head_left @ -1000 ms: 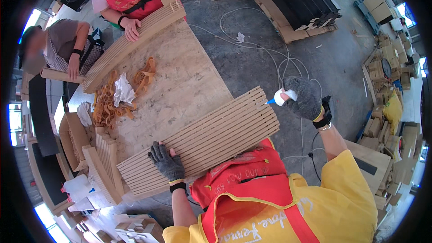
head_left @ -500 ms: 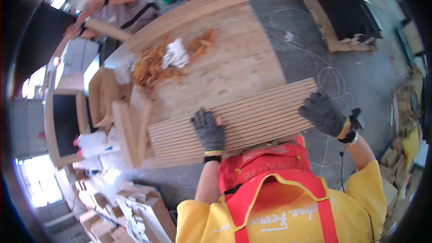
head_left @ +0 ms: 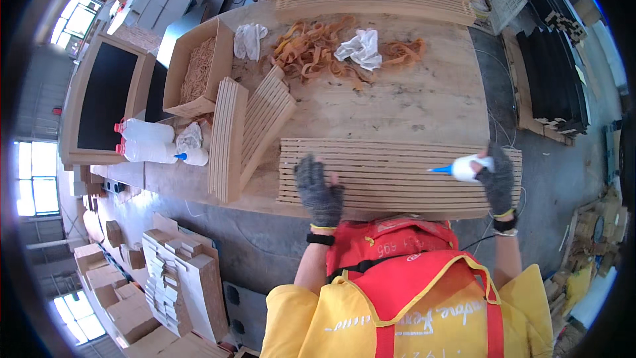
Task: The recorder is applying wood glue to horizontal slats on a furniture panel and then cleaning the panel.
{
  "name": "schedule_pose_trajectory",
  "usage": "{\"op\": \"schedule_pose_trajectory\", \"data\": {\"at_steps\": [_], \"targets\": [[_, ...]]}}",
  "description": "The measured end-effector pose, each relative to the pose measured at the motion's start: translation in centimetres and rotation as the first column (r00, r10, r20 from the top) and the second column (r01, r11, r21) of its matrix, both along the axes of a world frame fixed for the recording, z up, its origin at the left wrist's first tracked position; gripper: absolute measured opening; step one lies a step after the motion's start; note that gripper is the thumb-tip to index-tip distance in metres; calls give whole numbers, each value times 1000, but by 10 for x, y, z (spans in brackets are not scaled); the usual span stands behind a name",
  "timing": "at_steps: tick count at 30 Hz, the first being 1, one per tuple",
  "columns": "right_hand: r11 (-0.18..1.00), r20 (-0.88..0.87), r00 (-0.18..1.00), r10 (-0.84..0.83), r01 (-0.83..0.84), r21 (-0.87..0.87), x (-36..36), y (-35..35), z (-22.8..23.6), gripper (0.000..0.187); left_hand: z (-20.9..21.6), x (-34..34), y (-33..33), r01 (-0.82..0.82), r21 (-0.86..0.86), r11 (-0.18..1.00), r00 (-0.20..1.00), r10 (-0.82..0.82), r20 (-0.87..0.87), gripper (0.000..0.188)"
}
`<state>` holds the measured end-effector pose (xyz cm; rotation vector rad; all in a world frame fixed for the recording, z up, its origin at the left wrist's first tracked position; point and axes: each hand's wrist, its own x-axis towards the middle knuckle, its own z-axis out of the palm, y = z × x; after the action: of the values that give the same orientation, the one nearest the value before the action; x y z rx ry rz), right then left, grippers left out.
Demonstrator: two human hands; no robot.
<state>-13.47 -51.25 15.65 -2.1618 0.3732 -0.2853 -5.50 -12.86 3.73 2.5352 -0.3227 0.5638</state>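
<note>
Two gloved hands work a slatted wooden panel (head_left: 397,176) lying flat along the near edge of the desk (head_left: 424,99), at about six o'clock from the desk's middle. The left hand (head_left: 319,189) lies spread and flat on the slats toward the panel's nine o'clock end, pressing it down. The right hand (head_left: 497,179), at the three o'clock end, is closed around a white squeeze bottle (head_left: 464,169) whose blue nozzle points across the slats toward nine o'clock.

The panel looks stiff along the slats yet likely flexes across them, light for its span and rough enough not to slip; I would judge it best gripped by both long edges or held flat under a palm. The bottle is soft-walled and gives under a squeeze.

At nine o'clock of the panel, more slatted panels (head_left: 248,129) lean on edge. Beyond them, at ten o'clock, an open brown cardboard box (head_left: 199,69) holds pale strips, and two white jugs with red caps (head_left: 142,140) lie on their sides. At twelve o'clock orange bands (head_left: 318,53) lie tangled with white rags (head_left: 361,48). Stacked brown cartons (head_left: 119,285) sit on the floor at seven o'clock.
</note>
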Motion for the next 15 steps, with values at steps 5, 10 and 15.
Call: {"op": "schedule_pose_trajectory", "data": {"at_steps": [5,10,15], "targets": [[987,24,989,149,-150,58,63,144,-32,28,-41,15,95,-361,-206,910,917,306,-255,42],[974,94,984,150,-163,158,100,255,-42,29,-24,38,119,-342,-216,914,735,117,-668,34],[968,178,952,250,-249,-24,116,298,-52,29,-48,36,125,-332,-278,901,839,147,-525,37]]}}
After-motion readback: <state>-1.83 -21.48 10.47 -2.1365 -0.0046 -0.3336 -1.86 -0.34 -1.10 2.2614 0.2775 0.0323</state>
